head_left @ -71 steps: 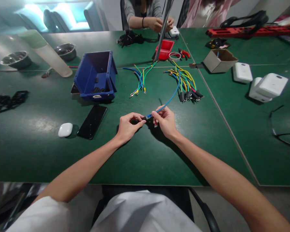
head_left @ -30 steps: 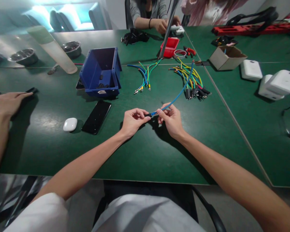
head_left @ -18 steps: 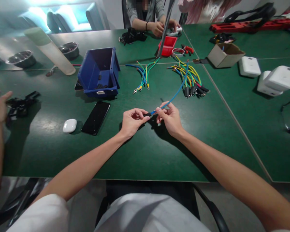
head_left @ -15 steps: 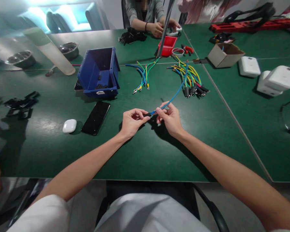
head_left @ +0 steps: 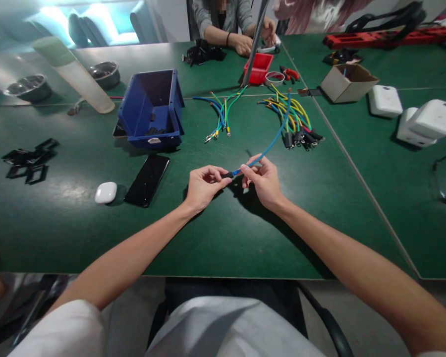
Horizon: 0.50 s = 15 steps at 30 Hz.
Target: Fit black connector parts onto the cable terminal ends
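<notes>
Between thumb and fingers, my left hand point(head_left: 205, 186) pinches a black sleeve point(head_left: 228, 175) on the end of a blue wire point(head_left: 270, 145). My right hand point(head_left: 264, 181) is closed on the wire just right of the sleeve. From there the wire curves up and away, its far end passing over a bundle of yellow, green and blue wires point(head_left: 298, 116), several with black sleeves. A smaller group of wires with metal lugs point(head_left: 221, 115) lies beyond my hands. Left of it stands a blue bin point(head_left: 148, 136) with small black pieces inside.
A phone point(head_left: 147, 180) and a white case point(head_left: 106, 193) lie left of my hands. Black frames point(head_left: 31, 161) are farther left. At the back are a red tray point(head_left: 259, 69), a slanting metal pole, a cardboard box point(head_left: 344, 85) and a co-worker's hands point(head_left: 243, 44). White devices point(head_left: 431, 121) stand at right.
My hands keep nearly the same grip on the sleeve and the wire. The co-worker's hand across the table has lifted slightly; an arm at the left edge has moved down.
</notes>
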Each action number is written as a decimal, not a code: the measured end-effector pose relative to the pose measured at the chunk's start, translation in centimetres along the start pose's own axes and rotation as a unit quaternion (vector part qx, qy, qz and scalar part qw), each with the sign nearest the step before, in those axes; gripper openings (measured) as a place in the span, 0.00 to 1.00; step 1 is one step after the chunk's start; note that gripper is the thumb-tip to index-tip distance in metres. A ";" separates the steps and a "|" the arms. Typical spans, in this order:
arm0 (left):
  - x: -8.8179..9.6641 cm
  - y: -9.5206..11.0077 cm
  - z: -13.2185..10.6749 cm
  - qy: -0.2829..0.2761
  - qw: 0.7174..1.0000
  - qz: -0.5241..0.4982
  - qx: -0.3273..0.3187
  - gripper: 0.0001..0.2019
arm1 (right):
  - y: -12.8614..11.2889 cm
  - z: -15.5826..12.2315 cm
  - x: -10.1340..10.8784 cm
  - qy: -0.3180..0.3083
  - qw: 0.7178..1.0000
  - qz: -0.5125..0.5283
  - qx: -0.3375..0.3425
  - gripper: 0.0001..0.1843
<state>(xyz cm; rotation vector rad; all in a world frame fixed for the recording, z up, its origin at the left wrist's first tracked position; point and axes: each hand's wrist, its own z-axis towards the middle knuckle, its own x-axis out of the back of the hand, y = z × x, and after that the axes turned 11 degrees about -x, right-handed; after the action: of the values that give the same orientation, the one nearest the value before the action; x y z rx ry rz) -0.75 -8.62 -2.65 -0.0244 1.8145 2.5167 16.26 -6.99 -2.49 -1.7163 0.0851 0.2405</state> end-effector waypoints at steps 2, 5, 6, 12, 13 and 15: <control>0.0 -0.1 0.0 -0.005 1.000 0.003 0.002 0.16 | 0.1 0.0 0.0 0.002 1.000 -0.005 0.000 0.23; 0.0 -0.2 0.0 -0.010 1.000 0.008 0.002 0.16 | 0.2 0.0 0.1 0.001 1.000 -0.011 0.002 0.23; 0.0 -0.2 0.0 -0.009 1.000 0.008 0.001 0.15 | 0.2 0.0 0.1 0.001 1.000 -0.012 0.003 0.22; 0.0 -0.3 0.0 -0.010 1.000 -0.005 -0.006 0.14 | 0.1 0.1 0.0 -0.001 1.000 -0.010 0.004 0.22; 0.0 -0.3 0.0 -0.010 1.000 -0.006 -0.005 0.14 | 0.1 0.1 0.0 0.000 1.000 -0.009 0.003 0.22; 0.1 -0.3 0.0 -0.011 1.000 -0.004 -0.006 0.14 | 0.1 0.1 -0.1 0.001 1.000 -0.008 0.000 0.23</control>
<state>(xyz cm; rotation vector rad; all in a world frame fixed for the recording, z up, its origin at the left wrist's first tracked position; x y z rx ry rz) -0.80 -8.56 -2.95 -0.0051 1.7885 2.5112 16.18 -6.95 -2.60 -1.7175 0.0727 0.2274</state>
